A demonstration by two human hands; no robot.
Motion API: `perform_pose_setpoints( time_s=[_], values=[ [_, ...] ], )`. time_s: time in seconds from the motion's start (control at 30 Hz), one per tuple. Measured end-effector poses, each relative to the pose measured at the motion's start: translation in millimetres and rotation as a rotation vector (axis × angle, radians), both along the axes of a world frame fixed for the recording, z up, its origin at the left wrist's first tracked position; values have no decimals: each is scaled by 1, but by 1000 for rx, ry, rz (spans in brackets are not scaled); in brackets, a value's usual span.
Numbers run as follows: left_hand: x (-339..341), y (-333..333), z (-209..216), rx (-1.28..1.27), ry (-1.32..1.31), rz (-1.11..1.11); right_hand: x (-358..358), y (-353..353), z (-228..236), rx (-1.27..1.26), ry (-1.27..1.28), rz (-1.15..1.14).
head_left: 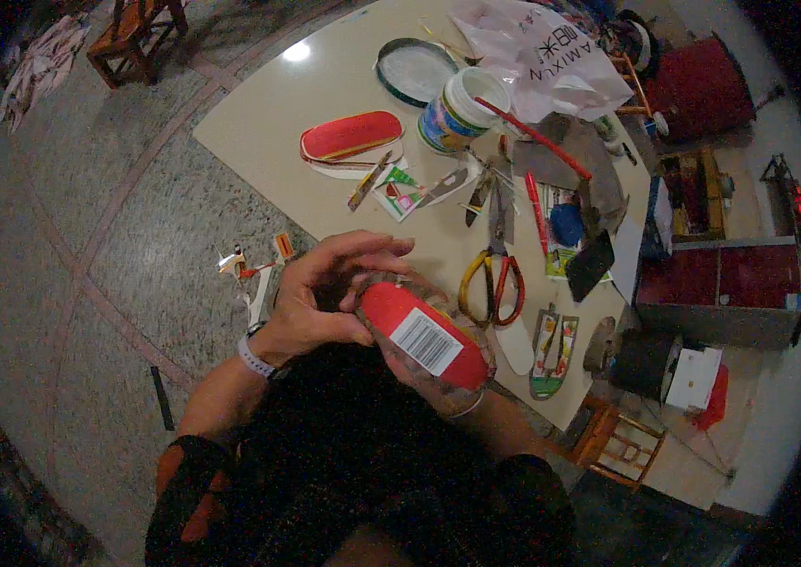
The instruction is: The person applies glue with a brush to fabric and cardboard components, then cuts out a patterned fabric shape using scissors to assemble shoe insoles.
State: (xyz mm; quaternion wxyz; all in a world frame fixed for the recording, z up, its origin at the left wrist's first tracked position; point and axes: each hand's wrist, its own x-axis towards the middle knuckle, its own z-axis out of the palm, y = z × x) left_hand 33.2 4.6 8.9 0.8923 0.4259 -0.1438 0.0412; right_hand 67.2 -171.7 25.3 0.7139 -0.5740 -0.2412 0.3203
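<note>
Red piece (388, 307) (white label (427, 342)), right hand (419, 378) clasping; left hand (308, 302) loosely curled beside.

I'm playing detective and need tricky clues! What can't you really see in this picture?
All in the head view:
- Most of the right hand: hidden by the red oval piece it holds.
- That piece's underside: faces away, over the hand.
- Whatever is under the white plastic bag: covered by it.
- The bottom of the round tub: behind its own wall.
- Part of the wooden chair: cut off by the top edge.
</note>
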Motion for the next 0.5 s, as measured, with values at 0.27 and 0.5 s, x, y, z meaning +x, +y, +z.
perform_pose_setpoints(
  time_s=[0.27,0.5],
  values=[
    [-3,23,1,-316,55,-24,20,-17,37,-331,-96,-30],
    [-11,32,1,-447,110,-150,96,-33,64,-270,-267,-658]
  ],
)
